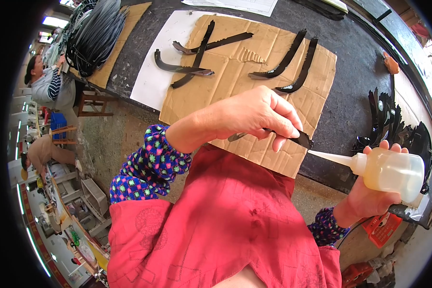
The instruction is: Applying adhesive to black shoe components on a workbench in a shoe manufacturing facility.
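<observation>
My left hand (254,113) pinches a short black strip (302,139) between thumb and fingers, over the near edge of a creased cardboard sheet (216,93). Part of the strip is hidden under the fingers. A translucent squeeze bottle (396,175) with pale yellow liquid lies tilted in my right hand (365,200), fingers wrapped around it. Its long white nozzle (330,157) points left, the tip close by the strip's outer end; contact cannot be made out. On the cardboard, curved black strips (293,55) lie side by side, and more black strips (199,53) cross each other farther left.
White paper (149,81) shows under the cardboard on the dark table (350,72). A pile of black pieces (386,115) sits at right, an orange item (391,63) beyond. Bundled dark strips (96,36) lie far left, near a seated person (48,86). A red crate (381,228) stands below right.
</observation>
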Available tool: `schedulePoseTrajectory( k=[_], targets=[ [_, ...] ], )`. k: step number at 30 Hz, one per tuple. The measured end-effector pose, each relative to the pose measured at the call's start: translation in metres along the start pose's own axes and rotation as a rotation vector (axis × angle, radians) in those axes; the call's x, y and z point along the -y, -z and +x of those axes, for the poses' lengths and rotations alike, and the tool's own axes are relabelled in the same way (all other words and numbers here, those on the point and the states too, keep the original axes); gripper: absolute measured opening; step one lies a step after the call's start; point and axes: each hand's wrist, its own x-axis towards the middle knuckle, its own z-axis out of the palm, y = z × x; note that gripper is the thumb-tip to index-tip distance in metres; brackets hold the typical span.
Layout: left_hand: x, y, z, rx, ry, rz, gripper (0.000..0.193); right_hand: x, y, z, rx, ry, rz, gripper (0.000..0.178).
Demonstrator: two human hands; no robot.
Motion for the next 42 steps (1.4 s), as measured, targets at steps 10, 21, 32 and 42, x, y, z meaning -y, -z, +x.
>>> schedulePoseTrajectory(
  k=[10,21,32,42],
  targets=[
    [0.001,0.003,-0.002,0.02,0.039,0.01,0.02,0.0,0.007,0.001,-0.02,0.017,0.028,0.102],
    [-0.007,0.015,-0.009,-0.007,-0.021,-0.112,0.022,-0.01,0.012,0.006,0.066,-0.021,0.104,0.097],
    [-0.022,0.099,0.127,-0.652,-0.191,-0.167,0.024,-0.036,0.03,0.028,0.077,-0.065,0.264,0.085],
    [0.006,0.1,0.156,-1.072,-0.442,0.795,0.033,-0.046,0.027,0.038,-0.055,-0.054,0.166,0.087]
  ],
)
